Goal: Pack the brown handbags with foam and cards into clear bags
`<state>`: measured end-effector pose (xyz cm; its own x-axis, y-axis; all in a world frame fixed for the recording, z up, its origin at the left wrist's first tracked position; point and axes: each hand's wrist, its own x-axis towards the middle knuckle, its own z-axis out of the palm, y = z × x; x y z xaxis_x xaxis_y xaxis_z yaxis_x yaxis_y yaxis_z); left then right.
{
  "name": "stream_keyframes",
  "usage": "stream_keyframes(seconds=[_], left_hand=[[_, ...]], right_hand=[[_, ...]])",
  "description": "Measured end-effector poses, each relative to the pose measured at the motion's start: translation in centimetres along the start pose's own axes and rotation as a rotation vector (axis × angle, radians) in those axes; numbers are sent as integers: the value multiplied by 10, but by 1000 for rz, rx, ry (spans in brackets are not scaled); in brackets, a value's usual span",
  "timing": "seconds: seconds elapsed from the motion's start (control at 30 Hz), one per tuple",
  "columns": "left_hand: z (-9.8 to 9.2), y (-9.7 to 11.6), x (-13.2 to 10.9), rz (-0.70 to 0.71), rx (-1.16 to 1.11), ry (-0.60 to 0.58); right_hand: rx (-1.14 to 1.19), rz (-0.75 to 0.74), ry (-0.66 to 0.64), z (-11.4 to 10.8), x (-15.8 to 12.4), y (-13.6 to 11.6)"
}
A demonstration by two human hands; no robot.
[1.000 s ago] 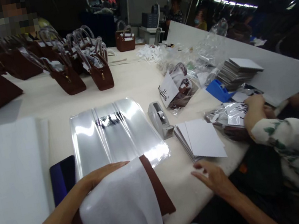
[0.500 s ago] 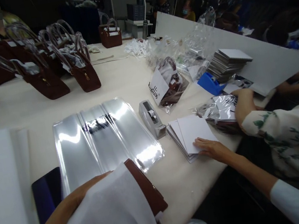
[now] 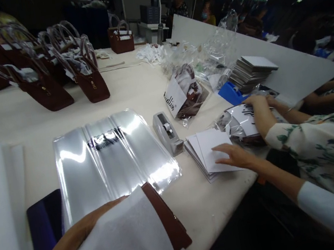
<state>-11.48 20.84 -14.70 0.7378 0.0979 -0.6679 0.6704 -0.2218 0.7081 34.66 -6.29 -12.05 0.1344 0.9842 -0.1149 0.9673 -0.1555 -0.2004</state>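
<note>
A brown bag (image 3: 167, 219) partly wrapped in a white cloth-like sheet (image 3: 122, 240) lies at the near table edge. My left hand (image 3: 107, 208) reaches behind this bag, its fingers hidden by the sheet. Over a stack of white cards (image 3: 214, 146) is my right hand (image 3: 232, 156), fingers apart, thumb and forefinger above the top card. Beyond the wrapped bag lie clear plastic bags with black print (image 3: 110, 152). A grey tape dispenser (image 3: 167, 132) stands between them and the cards.
Beside the cards, a co-worker's hands (image 3: 258, 104) handle a plastic-wrapped bag (image 3: 242, 122). Behind are a blue dispenser (image 3: 230, 93), a card stack (image 3: 251, 71) and crumpled plastic (image 3: 203, 56). Brown handbags (image 3: 91, 84) stand at back left; a dark blue flat object (image 3: 47, 223) lies left.
My right hand has lifted slightly off the top card and its fingers have spread. The co-worker's second hand has come into view on the wrapped bag. The view has shifted slightly.
</note>
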Motion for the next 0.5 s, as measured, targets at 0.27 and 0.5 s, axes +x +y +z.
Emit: stream_keyframes(seconds=[0.27, 0.5], left_hand=[[-2, -3, 5, 22, -74, -47], [0, 13, 10, -15, -118, -61]], right_hand=[[23, 17, -19, -1, 29, -9], [-30, -95, -83, 15, -26, -31]])
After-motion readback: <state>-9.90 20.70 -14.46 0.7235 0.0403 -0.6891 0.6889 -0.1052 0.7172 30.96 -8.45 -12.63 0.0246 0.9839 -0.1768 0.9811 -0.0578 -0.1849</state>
